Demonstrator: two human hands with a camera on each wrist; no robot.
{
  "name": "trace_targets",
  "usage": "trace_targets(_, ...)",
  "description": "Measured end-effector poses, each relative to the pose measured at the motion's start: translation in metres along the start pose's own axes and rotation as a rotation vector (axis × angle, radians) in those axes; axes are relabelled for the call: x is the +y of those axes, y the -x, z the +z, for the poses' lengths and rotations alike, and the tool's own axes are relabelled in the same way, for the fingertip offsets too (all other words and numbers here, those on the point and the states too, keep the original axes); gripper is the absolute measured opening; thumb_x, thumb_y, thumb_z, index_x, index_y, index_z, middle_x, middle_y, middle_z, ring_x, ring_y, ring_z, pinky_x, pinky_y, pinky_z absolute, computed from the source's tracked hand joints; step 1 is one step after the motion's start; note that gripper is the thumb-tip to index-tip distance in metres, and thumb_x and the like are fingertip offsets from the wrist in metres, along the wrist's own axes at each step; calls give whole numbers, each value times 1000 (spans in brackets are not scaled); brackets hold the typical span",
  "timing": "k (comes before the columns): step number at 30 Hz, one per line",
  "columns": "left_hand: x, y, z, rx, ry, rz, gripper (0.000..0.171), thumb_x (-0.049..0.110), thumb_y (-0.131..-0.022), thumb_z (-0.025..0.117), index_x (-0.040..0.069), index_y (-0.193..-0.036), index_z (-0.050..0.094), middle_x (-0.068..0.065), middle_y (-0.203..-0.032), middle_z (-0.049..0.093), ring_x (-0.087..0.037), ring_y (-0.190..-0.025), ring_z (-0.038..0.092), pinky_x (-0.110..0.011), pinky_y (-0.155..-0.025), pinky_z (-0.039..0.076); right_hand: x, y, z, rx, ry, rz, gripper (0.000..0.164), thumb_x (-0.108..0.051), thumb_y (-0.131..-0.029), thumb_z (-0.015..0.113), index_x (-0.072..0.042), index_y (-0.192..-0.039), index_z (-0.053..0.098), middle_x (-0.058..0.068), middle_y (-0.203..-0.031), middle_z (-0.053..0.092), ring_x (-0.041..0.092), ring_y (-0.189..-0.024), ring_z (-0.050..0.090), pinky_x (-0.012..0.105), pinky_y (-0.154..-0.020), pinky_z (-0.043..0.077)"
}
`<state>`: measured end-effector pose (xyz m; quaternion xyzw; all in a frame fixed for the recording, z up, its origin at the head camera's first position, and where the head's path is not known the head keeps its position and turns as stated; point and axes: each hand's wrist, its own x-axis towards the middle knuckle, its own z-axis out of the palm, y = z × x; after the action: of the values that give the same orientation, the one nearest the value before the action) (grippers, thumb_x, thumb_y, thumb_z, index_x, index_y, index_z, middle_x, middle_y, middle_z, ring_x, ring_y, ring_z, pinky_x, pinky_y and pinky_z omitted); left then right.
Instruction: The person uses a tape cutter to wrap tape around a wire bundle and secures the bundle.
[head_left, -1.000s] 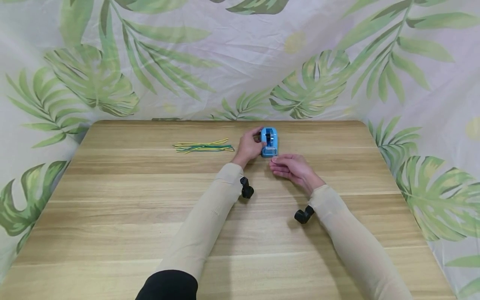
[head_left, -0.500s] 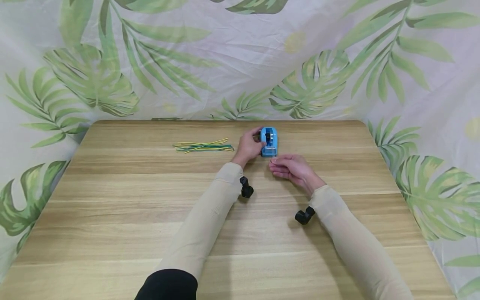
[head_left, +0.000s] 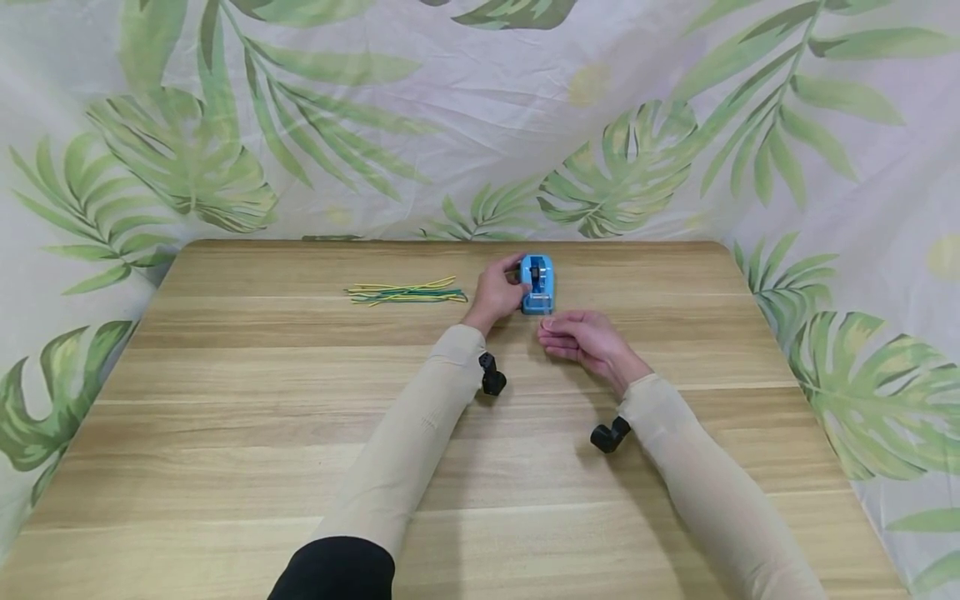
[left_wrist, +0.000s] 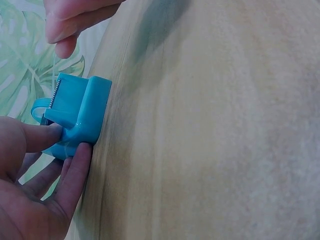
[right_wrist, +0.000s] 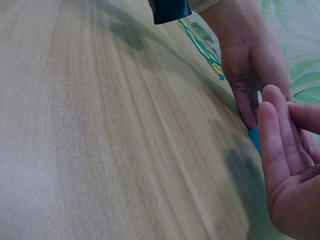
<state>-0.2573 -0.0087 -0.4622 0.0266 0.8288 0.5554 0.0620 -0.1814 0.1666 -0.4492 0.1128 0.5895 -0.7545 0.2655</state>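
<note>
Your right grip has edged slightly back since the earlier frame. On the worktop, your left grip is clamped on the blue tape dispenser, right of the yellow and green strands; your right grip pinches clear tape stretching from the dispenser.

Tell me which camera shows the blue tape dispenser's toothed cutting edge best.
The left wrist view: the cutting edge is close enough to show its teeth. The head view has the tape dispenser too small to make them out. The right wrist view shows just a sliver of tape dispenser, the cutting edge hidden.
</note>
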Motion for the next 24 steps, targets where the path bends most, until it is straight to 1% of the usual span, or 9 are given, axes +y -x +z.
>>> trace_targets(6, -1, 0, 0, -5, 20, 1, 59, -3, -93, 68, 11, -148, 51, -13, -142, 56, -24, -110, 60, -30, -79, 56, 3, 1, 0, -4, 4, -6, 41, -1, -100, 59, 16, -136, 47, 18, -102, 74, 21, -89, 74, 34, -84, 58)
trace_targets(12, -2, 0, 0, 0, 20, 12, 58, -3, -93, 68, 10, -147, 52, -13, -140, 57, -24, -108, 60, -31, -77, 57, 3, 2, 0, -6, -2, -13, 43, 0, -100, 59, 17, -137, 46, 18, -101, 74, 21, -87, 74, 34, -82, 59)
trace_targets(18, -1, 0, 0, -2, 19, -3, 59, -3, -93, 68, 12, -148, 52, -13, -141, 56, -24, -110, 60, -30, -79, 57, 2, 4, 0, -7, -3, -11, 44, -1, -99, 61, 16, -137, 46, 21, -106, 72, 24, -92, 74, 36, -85, 58)
trace_targets(24, -1, 0, 0, -7, 25, -17, 60, -3, -93, 68, 13, -148, 51, -12, -142, 56, -23, -110, 59, -30, -78, 57, 2, 7, 1, -6, -13, -11, 44, -1, -98, 63, 16, -135, 47, 22, -107, 72, 23, -88, 74, 37, -85, 58)
